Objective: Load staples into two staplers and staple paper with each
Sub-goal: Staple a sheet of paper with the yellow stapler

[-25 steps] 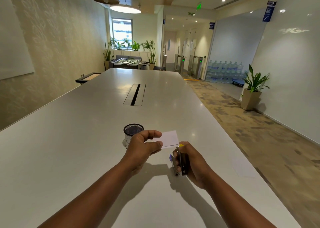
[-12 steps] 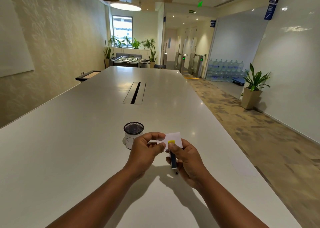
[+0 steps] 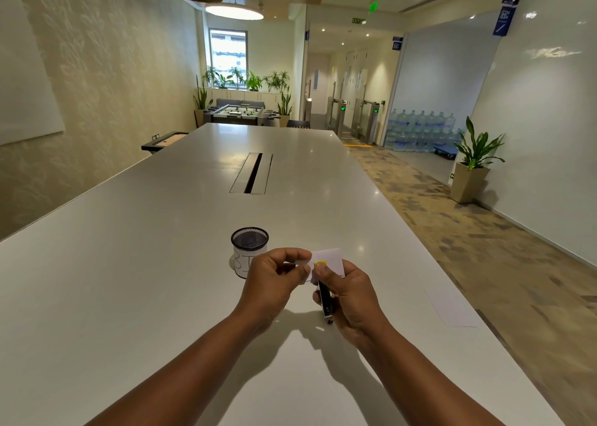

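My right hand (image 3: 352, 299) grips a small black stapler (image 3: 324, 299) with a yellow tip, held above the white table (image 3: 129, 264). My left hand (image 3: 274, 280) pinches a small white slip of paper (image 3: 332, 259) between thumb and fingers. The paper's near edge meets the stapler's yellow front end, and my thumb rests on top of that end. Both hands hover close together just in front of me. A second stapler is not visible.
A black mesh cup (image 3: 249, 251) with a white paper label stands just left of and behind my hands. Another white sheet (image 3: 450, 307) lies near the table's right edge. A cable slot (image 3: 252, 173) runs down the table's middle.
My right hand has brought the stapler up from beside the paper to the paper's edge. The left hand drew slightly nearer with the slip.
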`<state>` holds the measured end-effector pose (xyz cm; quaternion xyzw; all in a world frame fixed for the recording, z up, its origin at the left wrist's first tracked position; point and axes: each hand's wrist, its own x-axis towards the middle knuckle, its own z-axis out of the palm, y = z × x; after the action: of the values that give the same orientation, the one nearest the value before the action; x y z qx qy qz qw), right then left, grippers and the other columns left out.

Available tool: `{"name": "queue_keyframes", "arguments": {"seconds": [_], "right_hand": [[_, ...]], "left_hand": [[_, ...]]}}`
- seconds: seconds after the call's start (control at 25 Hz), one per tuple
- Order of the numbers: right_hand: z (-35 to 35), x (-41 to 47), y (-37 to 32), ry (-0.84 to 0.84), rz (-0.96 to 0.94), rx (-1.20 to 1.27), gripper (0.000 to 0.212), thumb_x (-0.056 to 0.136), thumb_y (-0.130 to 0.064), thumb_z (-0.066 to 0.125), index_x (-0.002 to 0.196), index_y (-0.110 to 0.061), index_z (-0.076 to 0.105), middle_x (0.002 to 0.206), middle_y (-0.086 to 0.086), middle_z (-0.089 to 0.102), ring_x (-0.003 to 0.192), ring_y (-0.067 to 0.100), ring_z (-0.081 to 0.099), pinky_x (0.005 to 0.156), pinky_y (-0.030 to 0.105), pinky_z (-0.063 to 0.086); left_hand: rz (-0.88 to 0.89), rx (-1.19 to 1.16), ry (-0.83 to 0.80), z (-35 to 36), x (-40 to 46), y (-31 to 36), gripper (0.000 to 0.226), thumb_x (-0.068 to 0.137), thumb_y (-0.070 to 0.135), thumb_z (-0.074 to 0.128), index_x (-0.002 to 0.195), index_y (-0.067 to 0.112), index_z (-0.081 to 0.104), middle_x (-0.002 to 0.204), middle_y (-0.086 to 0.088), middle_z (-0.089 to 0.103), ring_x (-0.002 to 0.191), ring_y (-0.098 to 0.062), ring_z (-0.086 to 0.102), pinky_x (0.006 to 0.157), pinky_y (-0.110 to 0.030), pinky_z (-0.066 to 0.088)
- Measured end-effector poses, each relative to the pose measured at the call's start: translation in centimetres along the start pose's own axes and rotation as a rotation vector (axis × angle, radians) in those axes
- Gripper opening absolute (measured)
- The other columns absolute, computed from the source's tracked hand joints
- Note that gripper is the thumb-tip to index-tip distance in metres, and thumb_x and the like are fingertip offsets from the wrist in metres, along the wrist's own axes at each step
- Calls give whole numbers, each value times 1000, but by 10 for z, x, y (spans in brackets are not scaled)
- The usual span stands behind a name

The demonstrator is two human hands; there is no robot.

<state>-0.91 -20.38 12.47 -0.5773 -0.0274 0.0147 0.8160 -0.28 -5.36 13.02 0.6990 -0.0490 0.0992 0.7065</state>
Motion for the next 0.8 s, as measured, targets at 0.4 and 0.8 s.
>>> {"name": "queue_keyframes", "arguments": {"seconds": [0.4,0.8], "right_hand": [[-9,5,3,-21,50,15,42,82,-24,76,116,-3,68,86,7,67,79,20,62,73,30,57],[-83,42,16,382,-27,-610,15,80,-25,81,84,-15,71,67,-1,63,62,17,55,59,34,46]], "left_hand": [[-34,-20,19,0,8,0,22,87,2,73,97,22,76,94,0,77,81,-15,69,80,-29,58],[-99,-48,49,-6,27,-15,23,86,3,73,97,23,77,106,-3,67,87,-20,65,92,-45,57]]}}
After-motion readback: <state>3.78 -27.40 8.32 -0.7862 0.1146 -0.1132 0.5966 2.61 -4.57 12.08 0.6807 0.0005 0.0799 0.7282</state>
